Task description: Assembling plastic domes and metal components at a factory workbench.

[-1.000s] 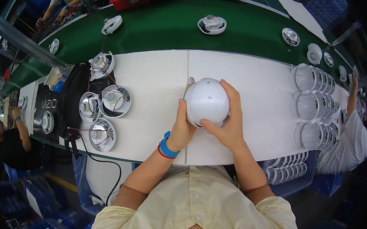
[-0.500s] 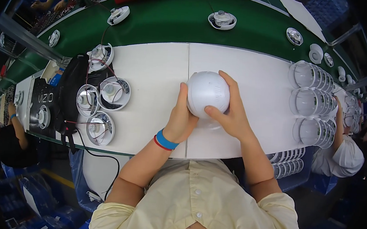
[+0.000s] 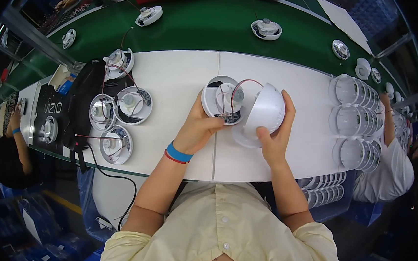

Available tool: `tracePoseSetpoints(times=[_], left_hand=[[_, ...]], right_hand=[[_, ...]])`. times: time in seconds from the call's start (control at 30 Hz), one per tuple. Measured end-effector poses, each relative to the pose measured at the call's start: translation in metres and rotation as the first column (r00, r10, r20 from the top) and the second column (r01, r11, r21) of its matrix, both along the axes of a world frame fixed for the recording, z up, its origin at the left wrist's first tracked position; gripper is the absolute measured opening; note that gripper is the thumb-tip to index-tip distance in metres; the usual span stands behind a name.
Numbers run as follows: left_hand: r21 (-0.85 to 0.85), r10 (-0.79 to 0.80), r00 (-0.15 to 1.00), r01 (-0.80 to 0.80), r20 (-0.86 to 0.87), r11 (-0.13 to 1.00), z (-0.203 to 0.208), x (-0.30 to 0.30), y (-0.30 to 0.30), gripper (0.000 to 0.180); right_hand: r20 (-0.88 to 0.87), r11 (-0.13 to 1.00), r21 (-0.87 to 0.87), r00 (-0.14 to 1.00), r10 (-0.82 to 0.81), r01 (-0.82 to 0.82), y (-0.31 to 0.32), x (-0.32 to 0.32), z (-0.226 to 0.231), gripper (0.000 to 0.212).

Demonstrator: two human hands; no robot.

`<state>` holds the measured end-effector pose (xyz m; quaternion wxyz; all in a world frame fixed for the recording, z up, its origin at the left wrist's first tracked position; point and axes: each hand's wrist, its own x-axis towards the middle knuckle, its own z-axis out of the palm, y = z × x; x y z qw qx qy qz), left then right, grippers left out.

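My left hand (image 3: 195, 132) grips a white round housing half (image 3: 209, 100), tilted with its inside showing. In that half sit a pale round part (image 3: 231, 95), dark circuit pieces and thin wires. My right hand (image 3: 275, 145) is closed around a smooth white dome shell (image 3: 268, 109), thumb on its lower face. The two halves are held apart side by side over the white table, and a thin red wire (image 3: 248, 80) arches between them. Below the dome, a pale translucent round piece (image 3: 243, 137) shows partly; whether it is attached or lies on the table I cannot tell.
Several open white halves with wires (image 3: 133, 106) lie at the left, beside a black bag (image 3: 87, 89). Stacked clear round covers (image 3: 347, 119) stand at the right. Behind the table (image 3: 183, 79) runs a green conveyor (image 3: 202, 24) carrying more halves. Co-workers sit on both sides.
The white ball that both hands held closed has come apart into two halves. My left hand has moved left with the wired half; my right hand has shifted right with the dome.
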<state>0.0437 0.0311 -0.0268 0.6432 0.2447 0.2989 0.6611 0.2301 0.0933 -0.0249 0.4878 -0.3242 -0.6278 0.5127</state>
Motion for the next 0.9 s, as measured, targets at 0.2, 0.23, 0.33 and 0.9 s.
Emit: tracePoseSetpoints(times=[0.2,0.23,0.33,0.9], left_hand=[[-0.051,0.136,0.986,-0.141,-0.100,0.989,-0.016,0.002,0.004,0.082],[-0.036,0.170,0.970,-0.178,-0.175,0.983,-0.020,0.002,0.005,0.085],[-0.021,0.212,0.946,-0.224,-0.246,0.974,-0.020,0.005,0.003,0.090],[0.111,0.208,0.853,-0.176,-0.478,0.978,-0.013,0.020,0.004,0.087]], right_hand=[[0.207,0.779,0.621,0.941,-0.268,0.085,0.015,0.026,-0.046,0.111],[0.287,0.752,0.657,0.902,-0.323,0.060,0.014,0.032,-0.051,0.113],[0.385,0.758,0.652,0.846,-0.369,0.034,0.011,0.049,-0.054,0.113],[0.666,0.785,0.380,0.734,0.135,-0.489,0.031,-0.022,0.079,0.018]])
